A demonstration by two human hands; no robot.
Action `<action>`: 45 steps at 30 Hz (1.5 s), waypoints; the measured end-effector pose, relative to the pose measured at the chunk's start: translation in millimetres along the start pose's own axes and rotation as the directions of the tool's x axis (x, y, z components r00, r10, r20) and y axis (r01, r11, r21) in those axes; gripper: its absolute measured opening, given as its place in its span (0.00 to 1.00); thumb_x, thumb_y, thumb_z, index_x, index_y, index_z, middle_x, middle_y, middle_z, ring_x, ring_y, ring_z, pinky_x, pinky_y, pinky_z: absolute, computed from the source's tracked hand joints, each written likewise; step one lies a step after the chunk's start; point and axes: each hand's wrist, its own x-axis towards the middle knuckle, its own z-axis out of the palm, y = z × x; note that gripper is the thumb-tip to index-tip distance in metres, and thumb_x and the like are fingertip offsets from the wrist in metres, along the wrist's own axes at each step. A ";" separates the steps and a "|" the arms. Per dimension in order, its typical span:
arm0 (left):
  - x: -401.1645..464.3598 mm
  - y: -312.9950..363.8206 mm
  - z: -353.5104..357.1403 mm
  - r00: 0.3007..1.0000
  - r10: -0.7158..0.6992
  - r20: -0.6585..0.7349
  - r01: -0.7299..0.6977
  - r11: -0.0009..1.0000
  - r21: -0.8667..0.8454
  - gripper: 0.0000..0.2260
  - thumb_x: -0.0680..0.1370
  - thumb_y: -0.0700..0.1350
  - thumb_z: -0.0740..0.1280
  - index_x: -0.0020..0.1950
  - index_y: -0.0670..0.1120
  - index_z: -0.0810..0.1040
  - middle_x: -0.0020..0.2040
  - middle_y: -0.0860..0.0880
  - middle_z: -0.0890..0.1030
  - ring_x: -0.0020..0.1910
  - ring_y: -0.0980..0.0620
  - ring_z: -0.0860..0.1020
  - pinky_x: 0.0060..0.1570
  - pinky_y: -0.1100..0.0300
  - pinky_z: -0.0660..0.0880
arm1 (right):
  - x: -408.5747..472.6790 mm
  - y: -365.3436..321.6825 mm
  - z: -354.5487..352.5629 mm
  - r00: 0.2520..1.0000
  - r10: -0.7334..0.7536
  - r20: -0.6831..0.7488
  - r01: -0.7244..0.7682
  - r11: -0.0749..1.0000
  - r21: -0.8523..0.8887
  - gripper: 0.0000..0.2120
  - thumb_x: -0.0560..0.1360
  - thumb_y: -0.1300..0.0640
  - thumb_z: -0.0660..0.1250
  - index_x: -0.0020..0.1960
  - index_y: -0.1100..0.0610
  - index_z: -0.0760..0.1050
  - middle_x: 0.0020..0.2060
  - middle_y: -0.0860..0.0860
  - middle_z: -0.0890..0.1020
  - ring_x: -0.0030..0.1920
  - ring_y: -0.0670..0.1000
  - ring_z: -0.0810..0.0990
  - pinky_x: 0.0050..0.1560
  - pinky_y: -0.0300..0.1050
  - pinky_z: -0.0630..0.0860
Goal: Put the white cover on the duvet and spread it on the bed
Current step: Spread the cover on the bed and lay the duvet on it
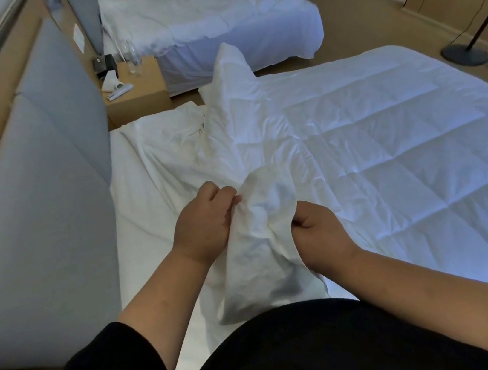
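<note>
Fingers [231,196] of both hands are curled tight on a bunched end of the white cover [262,232], held over the near edge of the bed [148,229]. Across the mattress the quilted duvet [403,146] lies bare, one corner standing up. By my judgement the covering has barely begun; sleeving and spreading remain.

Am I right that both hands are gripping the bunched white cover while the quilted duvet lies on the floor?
Not quite. In the head view the left hand and right hand do grip the bunched white cover, but the quilted duvet lies on the bed, not the floor.
</note>
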 end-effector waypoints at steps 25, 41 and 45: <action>17.1 -39.7 -12.0 0.983 0.120 0.136 -0.118 0.993 -0.028 0.15 0.79 0.55 0.60 0.41 0.46 0.76 0.36 0.52 0.74 0.36 0.50 0.74 0.35 0.56 0.72 | 12.8 -3.6 -4.2 0.987 0.153 0.047 -0.160 0.924 0.348 0.03 0.76 0.61 0.70 0.45 0.57 0.82 0.42 0.57 0.84 0.40 0.46 0.80 0.44 0.45 0.79; 8.8 -1.8 -11.1 0.866 -0.140 0.479 0.307 0.907 -0.289 0.12 0.73 0.52 0.75 0.49 0.46 0.78 0.44 0.53 0.79 0.46 0.59 0.74 0.44 0.67 0.69 | 38.0 11.6 14.1 0.979 0.183 0.094 -0.197 0.966 0.169 0.05 0.77 0.56 0.69 0.48 0.52 0.84 0.45 0.48 0.86 0.49 0.48 0.84 0.49 0.47 0.82; 1.8 -6.3 -15.2 0.910 -0.175 0.375 0.297 0.907 -0.298 0.11 0.72 0.49 0.76 0.42 0.47 0.75 0.39 0.54 0.75 0.43 0.60 0.73 0.40 0.70 0.67 | 45.2 17.3 20.4 0.991 0.130 0.011 -0.130 0.991 0.018 0.07 0.79 0.59 0.63 0.45 0.60 0.76 0.42 0.57 0.81 0.39 0.49 0.77 0.48 0.55 0.79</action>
